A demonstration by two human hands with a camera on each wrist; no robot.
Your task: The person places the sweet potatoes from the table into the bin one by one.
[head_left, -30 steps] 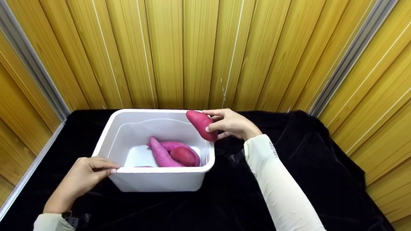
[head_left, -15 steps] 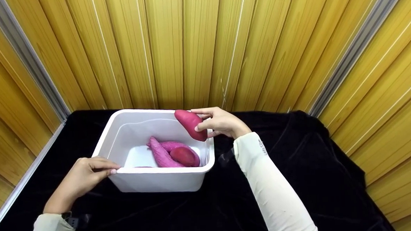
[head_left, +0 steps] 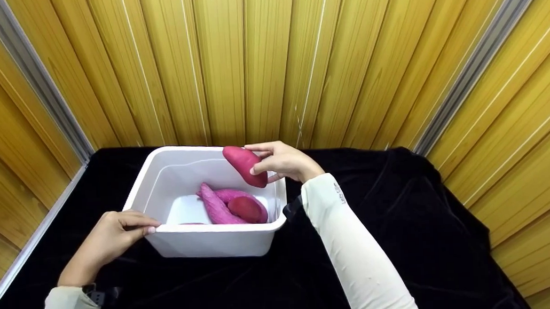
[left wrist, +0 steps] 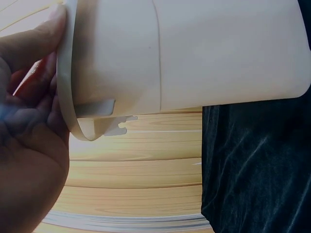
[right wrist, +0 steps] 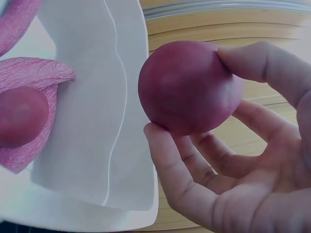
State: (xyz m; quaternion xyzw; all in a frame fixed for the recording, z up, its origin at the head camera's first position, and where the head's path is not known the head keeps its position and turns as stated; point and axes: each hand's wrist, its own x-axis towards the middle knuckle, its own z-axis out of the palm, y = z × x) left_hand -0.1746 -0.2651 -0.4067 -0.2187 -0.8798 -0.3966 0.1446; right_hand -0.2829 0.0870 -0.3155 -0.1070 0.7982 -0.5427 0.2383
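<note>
In the head view, my right hand (head_left: 287,162) grips a smooth red sweet potato (head_left: 243,164) between thumb and fingers, above the right back part of a white plastic bin (head_left: 213,242). The right wrist view shows this sweet potato (right wrist: 187,87) end-on, thumb on one side and fingertips on the other. My left hand (head_left: 107,234) pinches the bin's rim at its near left corner. Inside the bin lie wrinkled pink-purple sweet potatoes (head_left: 215,207), with a smooth red sweet potato (head_left: 245,209) resting on them. The near wall hides part of the bin's floor.
Black cloth (head_left: 378,243) covers the table under the bin. Yellow wood-patterned panels (head_left: 270,70) stand behind and at both sides, with grey metal strips (head_left: 477,64) at the corners.
My right hand has moved left with the red sweet potato, from the bin's right rim to over its opening. My left hand and the bin have stayed still.
</note>
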